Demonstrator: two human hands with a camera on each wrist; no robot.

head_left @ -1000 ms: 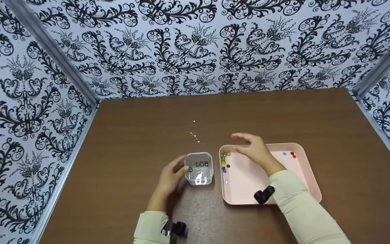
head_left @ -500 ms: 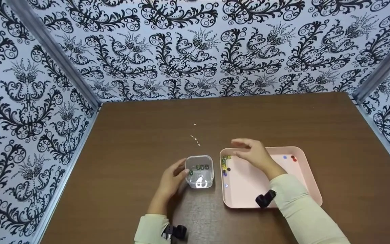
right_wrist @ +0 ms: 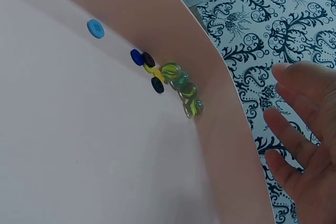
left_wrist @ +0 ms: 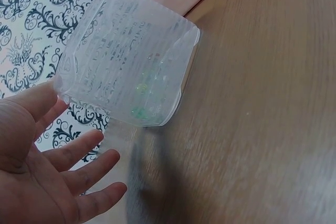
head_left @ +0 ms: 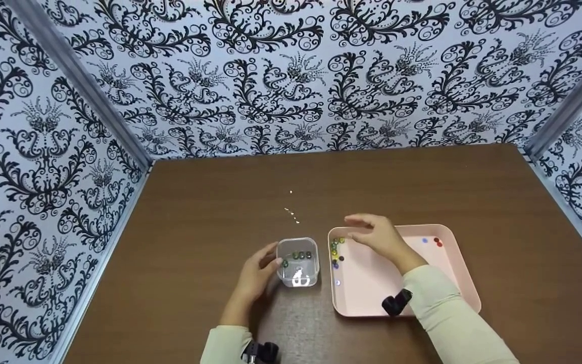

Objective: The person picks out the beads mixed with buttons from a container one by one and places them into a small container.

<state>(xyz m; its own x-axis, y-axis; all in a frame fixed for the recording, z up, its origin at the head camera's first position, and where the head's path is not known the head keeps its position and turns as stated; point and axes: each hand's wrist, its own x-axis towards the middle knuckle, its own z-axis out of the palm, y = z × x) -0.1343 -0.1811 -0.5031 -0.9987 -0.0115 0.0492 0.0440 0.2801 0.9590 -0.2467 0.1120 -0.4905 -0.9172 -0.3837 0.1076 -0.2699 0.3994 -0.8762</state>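
Note:
A clear plastic container [head_left: 297,280] stands on the table with several dark green marbles [head_left: 301,255] inside. At its left rim, my left hand [head_left: 256,272] holds the container between thumb and forefinger; the other fingers are spread loosely in the left wrist view. To the right lies a pink tray [head_left: 372,298]. My right hand [head_left: 383,236] hovers above the tray's far left part, thumb and fingers apart with nothing between them. Along the tray's left wall, glass marbles [right_wrist: 189,90] with yellow-green swirls sit beside several buttons, including a light blue button [right_wrist: 95,29].
Red buttons [head_left: 438,242] and a pale blue button [head_left: 425,240] lie in the tray's far right corner. Small bright specks [head_left: 292,212] show on the brown table [head_left: 195,212] beyond the container. Patterned walls [head_left: 271,101] enclose the back and sides.
The whole scene sits slightly lower in the head view, as the camera has tilted up. Both hands, the container and the tray keep their places relative to one another.

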